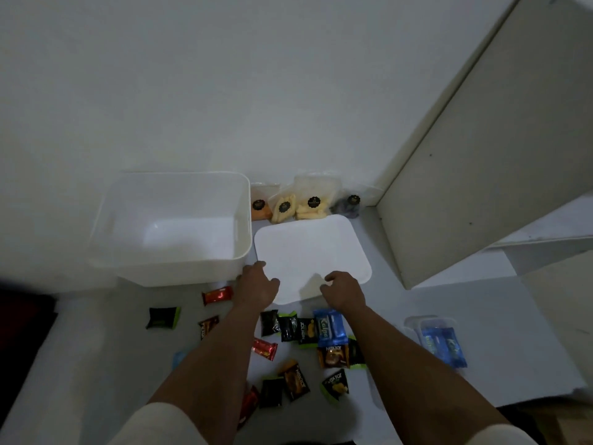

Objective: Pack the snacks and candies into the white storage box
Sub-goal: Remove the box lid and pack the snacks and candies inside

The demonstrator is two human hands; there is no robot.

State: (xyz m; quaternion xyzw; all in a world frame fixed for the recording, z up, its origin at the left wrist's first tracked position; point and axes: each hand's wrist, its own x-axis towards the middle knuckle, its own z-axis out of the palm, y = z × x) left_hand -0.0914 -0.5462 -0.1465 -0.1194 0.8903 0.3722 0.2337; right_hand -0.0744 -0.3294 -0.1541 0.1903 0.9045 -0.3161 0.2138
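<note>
Nearest, wrapped snacks point(324, 345) lie scattered on the floor, not yet packed. Beyond them the left hand point(256, 285) and right hand point(343, 292) rest on the near edge of the flat lid point(313, 252), each grip loosely open, holding nothing, probably to set the lid aside. The white storage box point(170, 264) stands empty just left, with bagged snacks point(305, 203) behind.

Dim, bluish light; soft blur; warped edges
</note>
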